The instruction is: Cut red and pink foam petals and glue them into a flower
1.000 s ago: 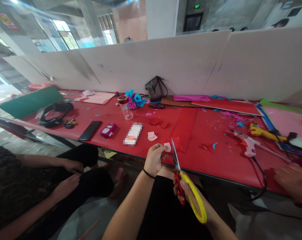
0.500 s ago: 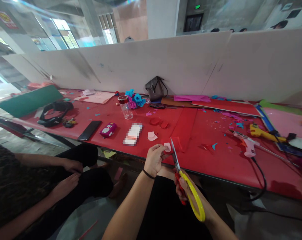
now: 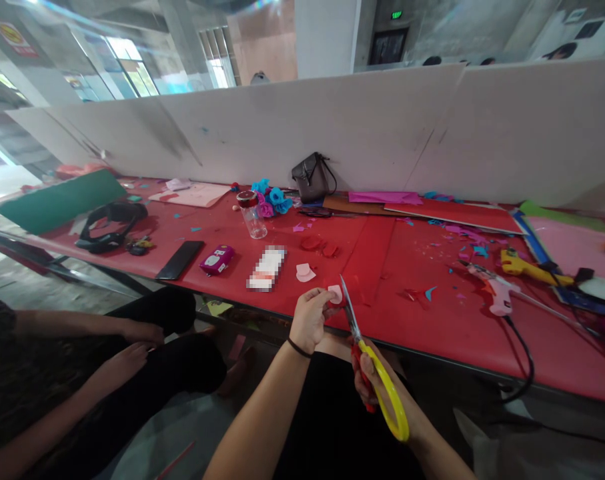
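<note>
Scissors [image 3: 357, 333] with one yellow and one red handle are pointing away from the wearer, the right hand [image 3: 367, 367] grasping them by those handles. Just left of the scissors' blades, the left hand [image 3: 308, 319] is pinching a small pale-pink paper piece [image 3: 335, 294]; whether the blades are touching it, I cannot tell. Slightly beyond and left of the scissors, pale-pink paper cutouts [image 3: 305, 272] are lying on the red worktop [image 3: 432, 327]. Well beyond the scissors, also leftward, a red-lidded clear jar [image 3: 253, 217] is standing and a dark handbag [image 3: 312, 179] is leaning against a pale partition [image 3: 382, 120]. Well to the scissors' right, a pink glue gun [image 3: 498, 295] is resting, its black cord [image 3: 528, 357] trailing over the edge. Far left of the scissors, a seated co-worker's hands [image 3: 127, 361] are resting on dark-clothed legs [image 3: 182, 363].
</note>
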Tool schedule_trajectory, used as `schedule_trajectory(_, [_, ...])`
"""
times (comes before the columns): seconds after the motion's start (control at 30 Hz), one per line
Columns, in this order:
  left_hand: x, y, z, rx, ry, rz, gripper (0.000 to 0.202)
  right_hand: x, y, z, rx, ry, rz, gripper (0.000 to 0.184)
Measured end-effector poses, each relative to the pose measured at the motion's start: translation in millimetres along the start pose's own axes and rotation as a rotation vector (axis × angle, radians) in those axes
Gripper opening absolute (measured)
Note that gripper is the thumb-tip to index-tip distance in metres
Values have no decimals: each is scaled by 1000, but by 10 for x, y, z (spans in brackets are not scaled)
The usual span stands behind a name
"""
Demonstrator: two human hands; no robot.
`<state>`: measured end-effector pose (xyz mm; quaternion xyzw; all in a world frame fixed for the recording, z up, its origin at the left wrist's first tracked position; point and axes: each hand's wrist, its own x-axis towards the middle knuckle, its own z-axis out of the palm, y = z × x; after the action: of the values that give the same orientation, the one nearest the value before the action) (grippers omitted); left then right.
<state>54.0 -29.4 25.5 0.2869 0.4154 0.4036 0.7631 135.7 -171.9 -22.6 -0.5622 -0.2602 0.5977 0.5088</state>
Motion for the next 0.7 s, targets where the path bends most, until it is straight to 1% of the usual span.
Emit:
schedule_trajectory(0.13, [12, 5, 6, 10, 12, -14, 13, -19, -65, 75, -7, 67, -40, 69])
schedule_trajectory(0.23, [19, 9, 12, 3, 15, -23, 14, -12, -73, 106, -52, 77, -1, 73])
schedule_trajectory(0.4, [58, -12, -2, -5, 27, -17, 15, 33, 3, 77, -62, 130, 11, 73])
schedule_trajectory(0.57, [110, -64, -28, -8, 16, -25, 16, 63, 79, 53, -80, 134, 29, 76])
schedule_trajectory(0.7, [131, -87, -42, 29, 47, -29, 19, 66, 79, 63, -112, 149, 49, 74])
